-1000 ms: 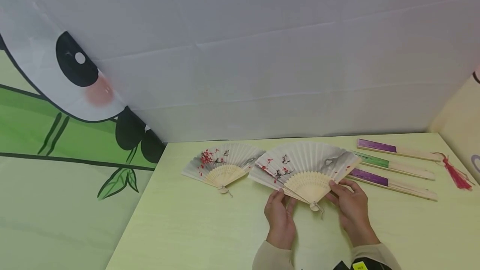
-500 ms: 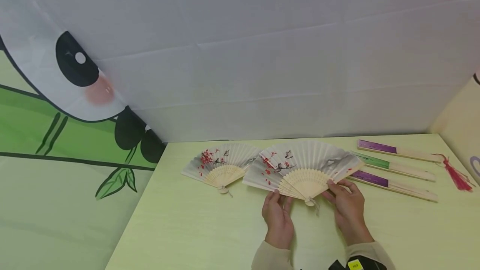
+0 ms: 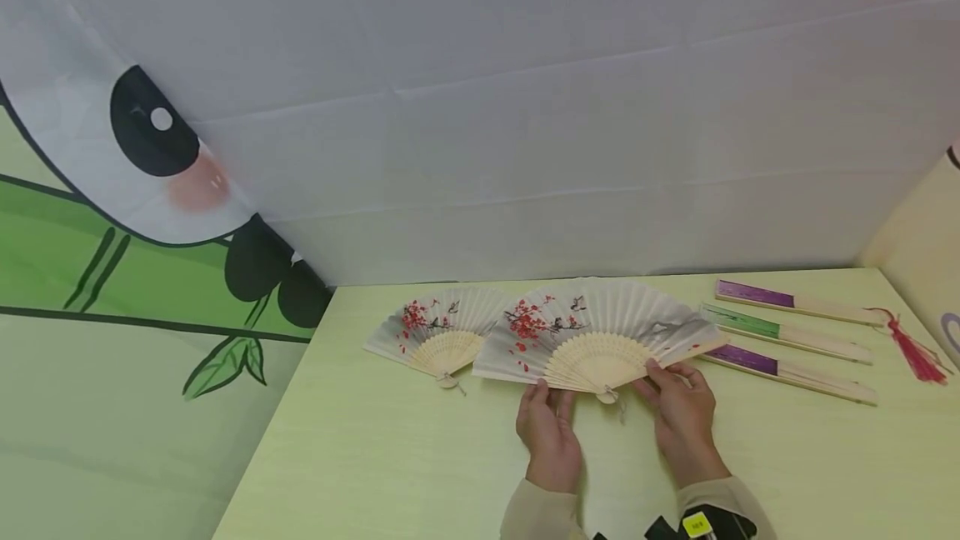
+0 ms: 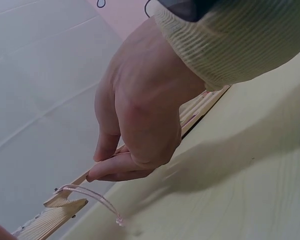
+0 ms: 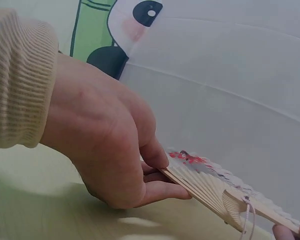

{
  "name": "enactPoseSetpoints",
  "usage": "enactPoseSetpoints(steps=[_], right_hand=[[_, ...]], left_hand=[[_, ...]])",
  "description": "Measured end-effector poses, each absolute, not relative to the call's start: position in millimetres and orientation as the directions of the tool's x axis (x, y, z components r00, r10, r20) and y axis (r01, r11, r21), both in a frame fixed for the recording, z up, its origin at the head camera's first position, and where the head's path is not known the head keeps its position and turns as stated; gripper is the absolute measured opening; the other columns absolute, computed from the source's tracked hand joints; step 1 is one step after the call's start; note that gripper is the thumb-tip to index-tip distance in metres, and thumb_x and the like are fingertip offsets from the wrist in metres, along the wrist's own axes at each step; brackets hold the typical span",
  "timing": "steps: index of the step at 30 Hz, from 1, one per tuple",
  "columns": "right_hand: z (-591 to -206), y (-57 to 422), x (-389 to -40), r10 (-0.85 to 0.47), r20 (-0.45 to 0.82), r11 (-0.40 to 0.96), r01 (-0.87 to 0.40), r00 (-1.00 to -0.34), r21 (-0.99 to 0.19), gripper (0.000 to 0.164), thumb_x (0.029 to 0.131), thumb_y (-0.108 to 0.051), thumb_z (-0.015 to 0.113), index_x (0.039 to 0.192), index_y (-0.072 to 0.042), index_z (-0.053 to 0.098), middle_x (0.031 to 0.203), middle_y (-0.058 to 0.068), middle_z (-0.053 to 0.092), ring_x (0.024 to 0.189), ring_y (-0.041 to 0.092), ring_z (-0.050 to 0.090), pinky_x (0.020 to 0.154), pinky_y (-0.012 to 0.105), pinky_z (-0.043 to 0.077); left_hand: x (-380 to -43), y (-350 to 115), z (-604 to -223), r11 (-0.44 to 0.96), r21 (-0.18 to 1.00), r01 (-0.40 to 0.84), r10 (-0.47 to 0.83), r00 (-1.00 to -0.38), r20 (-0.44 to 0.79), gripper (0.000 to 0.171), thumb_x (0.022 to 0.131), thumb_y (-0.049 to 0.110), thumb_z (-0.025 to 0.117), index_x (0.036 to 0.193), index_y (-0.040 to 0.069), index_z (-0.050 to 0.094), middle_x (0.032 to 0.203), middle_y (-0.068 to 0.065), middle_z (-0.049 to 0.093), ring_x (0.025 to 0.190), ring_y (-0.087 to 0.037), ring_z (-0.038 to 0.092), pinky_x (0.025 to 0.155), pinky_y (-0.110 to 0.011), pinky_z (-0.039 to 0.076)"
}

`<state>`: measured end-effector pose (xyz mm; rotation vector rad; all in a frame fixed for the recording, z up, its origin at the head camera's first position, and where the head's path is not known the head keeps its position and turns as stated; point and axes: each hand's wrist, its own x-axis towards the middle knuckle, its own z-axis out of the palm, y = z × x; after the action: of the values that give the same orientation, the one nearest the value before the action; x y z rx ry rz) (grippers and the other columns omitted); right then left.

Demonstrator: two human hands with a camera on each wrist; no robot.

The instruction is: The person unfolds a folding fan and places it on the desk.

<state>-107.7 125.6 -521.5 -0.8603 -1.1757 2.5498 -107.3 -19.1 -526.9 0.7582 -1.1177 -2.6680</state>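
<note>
Both hands hold an open folding fan (image 3: 603,357) of pale paper with red blossoms and small birds, its bamboo ribs spread. My left hand (image 3: 549,437) pinches its left lower edge, and my right hand (image 3: 684,415) pinches the right lower edge between thumb and fingers. A short cord loop (image 5: 247,215) hangs from the pivot end. In the head view this fan overlaps a second, similar open fan (image 3: 431,332) lying to its left on the table. Each wrist view shows a hand's fingertips gripping the edge of the ribs close over the tabletop.
At right on the pale yellow-green table (image 3: 360,457) lie a purple closed fan (image 3: 753,293) with a red tassel (image 3: 917,354), a green closed fan (image 3: 750,322) and another purple closed fan (image 3: 738,355). Behind stands a whitish cloth wall (image 3: 525,123).
Both hands have moved left with the held fan, which now overlaps the lying fan more. Its left part has spread wider, showing more red blossoms. The other fans have not moved.
</note>
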Motion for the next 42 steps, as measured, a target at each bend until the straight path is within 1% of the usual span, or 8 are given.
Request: enactPoseSetpoints(steps=[11, 20, 26, 31, 35, 37, 40, 42], right_hand=[[-524, 116, -114, 0.446, -0.448, -0.691, 0.02, -0.775, -0.723, 0.021, 0.102, 0.005, 0.061, 0.101, -0.003, 0.042, 0.078, -0.003, 0.063, 0.074, 0.006, 0.07, 0.071, 0.024, 0.064], [-534, 117, -124, 0.448, -0.391, -0.578, 0.073, -0.804, -0.813, 0.018, 0.103, 0.004, 0.061, 0.108, 0.0, 0.044, 0.083, -0.005, 0.063, 0.076, 0.005, 0.07, 0.074, 0.023, 0.064], [-540, 121, -129, 0.436, -0.375, -0.536, 0.098, -0.818, -0.838, 0.018, 0.103, 0.006, 0.059, 0.116, 0.003, 0.047, 0.087, -0.004, 0.062, 0.079, 0.003, 0.068, 0.077, 0.023, 0.064], [-542, 123, -132, 0.429, -0.363, -0.519, 0.104, -0.827, -0.848, 0.028, 0.102, 0.011, 0.057, 0.128, 0.009, 0.047, 0.093, 0.0, 0.06, 0.083, 0.003, 0.067, 0.08, 0.023, 0.063], [-542, 125, -132, 0.389, -0.381, -0.5, 0.155, -0.839, -0.852, 0.047, 0.103, 0.012, 0.054, 0.147, 0.013, 0.039, 0.111, 0.01, 0.061, 0.086, 0.0, 0.067, 0.087, 0.024, 0.062], [-541, 127, -130, 0.352, -0.393, -0.481, 0.197, -0.85, -0.855, 0.055, 0.103, 0.011, 0.054, 0.154, 0.013, 0.034, 0.127, 0.019, 0.06, 0.089, -0.003, 0.067, 0.092, 0.024, 0.061], [-538, 131, -127, 0.293, -0.403, -0.443, 0.25, -0.867, -0.861, 0.061, 0.104, 0.01, 0.054, 0.16, 0.012, 0.027, 0.145, 0.027, 0.054, 0.092, -0.007, 0.066, 0.096, 0.024, 0.059], [-536, 133, -124, 0.271, -0.403, -0.404, 0.277, -0.874, -0.872, 0.063, 0.105, 0.007, 0.054, 0.161, 0.011, 0.026, 0.157, 0.03, 0.044, 0.092, -0.009, 0.065, 0.094, 0.021, 0.059]], left_hand=[[-113, -20, -528, -0.727, 0.686, -0.034, -0.34, -0.85, -0.402, 0.031, 0.112, 0.005, 0.043, 0.139, -0.01, 0.045, 0.132, -0.021, 0.058, 0.115, -0.02, 0.062, 0.105, -0.033, 0.056], [-115, -22, -529, -0.697, 0.714, -0.063, -0.338, -0.85, -0.405, 0.028, 0.112, 0.003, 0.042, 0.137, -0.01, 0.043, 0.129, -0.021, 0.058, 0.113, -0.02, 0.062, 0.106, -0.036, 0.056], [-114, -24, -526, -0.661, 0.745, -0.09, -0.332, -0.856, -0.398, 0.04, 0.111, 0.002, 0.039, 0.147, -0.016, 0.033, 0.137, -0.03, 0.052, 0.127, -0.032, 0.056, 0.117, -0.045, 0.048], [-113, -25, -521, -0.652, 0.753, -0.087, -0.323, -0.867, -0.38, 0.048, 0.11, 0.001, 0.035, 0.153, -0.019, 0.024, 0.149, -0.036, 0.042, 0.138, -0.039, 0.046, 0.124, -0.05, 0.038], [-112, -25, -517, -0.639, 0.767, -0.055, -0.33, -0.882, -0.338, 0.053, 0.108, -0.001, 0.034, 0.156, -0.018, 0.021, 0.159, -0.037, 0.033, 0.15, -0.045, 0.035, 0.128, -0.055, 0.028], [-112, -26, -516, -0.631, 0.775, -0.029, -0.34, -0.888, -0.31, 0.055, 0.106, -0.003, 0.034, 0.157, -0.018, 0.019, 0.163, -0.036, 0.028, 0.155, -0.046, 0.026, 0.13, -0.057, 0.023], [-112, -26, -512, -0.621, 0.784, -0.002, -0.362, -0.887, -0.288, 0.059, 0.104, -0.005, 0.036, 0.157, -0.018, 0.013, 0.165, -0.037, 0.022, 0.158, -0.047, 0.018, 0.131, -0.058, 0.018], [-111, -27, -510, -0.617, 0.787, 0.006, -0.38, -0.878, -0.291, 0.061, 0.104, -0.006, 0.037, 0.156, -0.019, 0.009, 0.165, -0.038, 0.019, 0.158, -0.048, 0.016, 0.131, -0.058, 0.017]])
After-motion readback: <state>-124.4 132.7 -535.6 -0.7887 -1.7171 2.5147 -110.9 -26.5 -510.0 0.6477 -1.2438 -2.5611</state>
